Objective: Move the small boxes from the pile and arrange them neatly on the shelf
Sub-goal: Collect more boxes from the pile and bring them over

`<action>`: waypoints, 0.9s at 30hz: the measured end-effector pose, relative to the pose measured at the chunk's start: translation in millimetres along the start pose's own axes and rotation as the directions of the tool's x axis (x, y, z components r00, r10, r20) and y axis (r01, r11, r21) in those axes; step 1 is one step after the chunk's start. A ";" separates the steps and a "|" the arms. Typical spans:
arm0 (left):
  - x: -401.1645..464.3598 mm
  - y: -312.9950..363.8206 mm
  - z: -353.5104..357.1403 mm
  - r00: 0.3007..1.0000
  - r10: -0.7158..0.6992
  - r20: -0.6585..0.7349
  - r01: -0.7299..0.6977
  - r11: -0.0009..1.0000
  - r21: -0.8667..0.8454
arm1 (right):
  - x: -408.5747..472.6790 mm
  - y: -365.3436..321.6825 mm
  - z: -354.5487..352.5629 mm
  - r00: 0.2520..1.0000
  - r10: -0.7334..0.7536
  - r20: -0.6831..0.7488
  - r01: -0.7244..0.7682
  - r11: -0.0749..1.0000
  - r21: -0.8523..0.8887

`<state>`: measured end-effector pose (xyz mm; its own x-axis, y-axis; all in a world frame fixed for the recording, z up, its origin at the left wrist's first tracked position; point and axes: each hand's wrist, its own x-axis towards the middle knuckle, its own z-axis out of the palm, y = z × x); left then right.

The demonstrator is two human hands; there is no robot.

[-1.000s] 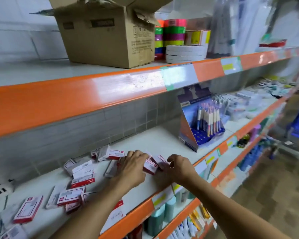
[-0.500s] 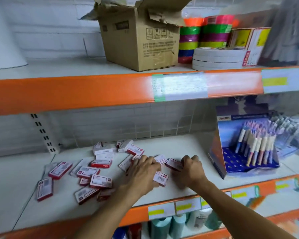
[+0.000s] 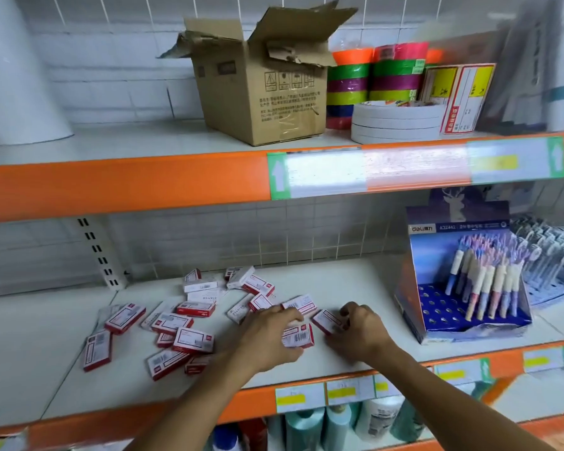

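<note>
A: Hands? Quick.

B: Left hand (image 3: 267,333) is over the middle shelf (image 3: 355,288), fingers curled round a red-and-white staple box (image 3: 298,335), barcode face up. Right hand (image 3: 360,330) pinches a second staple box (image 3: 326,320) at its right end. Both boxes sit at the right edge of the pile (image 3: 183,317), low over the shelf; contact with the board, cannot tell.

A: Which way do they point?

B: Left-hand box: long axis roughly left-right, slight tilt. Right-hand box: diagonal, near end toward the front right. The rest of the pile lies every which way.

A: Doing this step well?

B: My judgement: turn both to one heading, long edges parallel to the orange shelf lip (image 3: 261,405), same face up, butt them together. Start the row in the bare stretch between the pile and the pen display (image 3: 463,288), not touching it.
</note>
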<state>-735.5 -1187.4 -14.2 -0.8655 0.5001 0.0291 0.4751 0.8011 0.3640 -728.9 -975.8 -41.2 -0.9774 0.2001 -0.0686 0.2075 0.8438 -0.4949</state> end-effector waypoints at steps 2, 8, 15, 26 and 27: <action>-0.4 0.5 -1.6 1.000 -0.006 -0.005 0.005 0.996 -0.086 | -1.7 -0.7 -3.3 1.000 -0.017 -0.020 0.018 0.999 0.028; -8.7 -9.4 -7.8 0.993 -0.108 0.041 0.116 0.939 -0.323 | -3.7 -9.9 -28.0 0.979 -0.169 -0.115 0.187 0.967 0.170; -20.1 -28.3 -3.9 0.986 -0.122 0.113 0.138 0.980 -0.147 | 4.2 -34.9 -23.5 0.908 -0.416 0.055 0.416 0.909 0.005; -25.6 -32.8 -1.9 0.996 -0.092 -0.014 0.091 0.995 -0.044 | 12.4 -28.3 -7.6 0.858 -0.461 0.228 0.465 0.884 0.037; -25.6 -32.9 -1.1 0.995 -0.093 -0.016 0.093 0.995 -0.039 | 12.3 -25.7 -9.5 0.857 -0.458 0.239 0.461 0.886 0.045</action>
<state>-729.1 -1226.9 -25.9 -0.9085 0.4177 0.0100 0.3862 0.8305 0.4014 -745.9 -990.3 -21.1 -0.9419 -0.3336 -0.0393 -0.2684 0.8178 -0.5092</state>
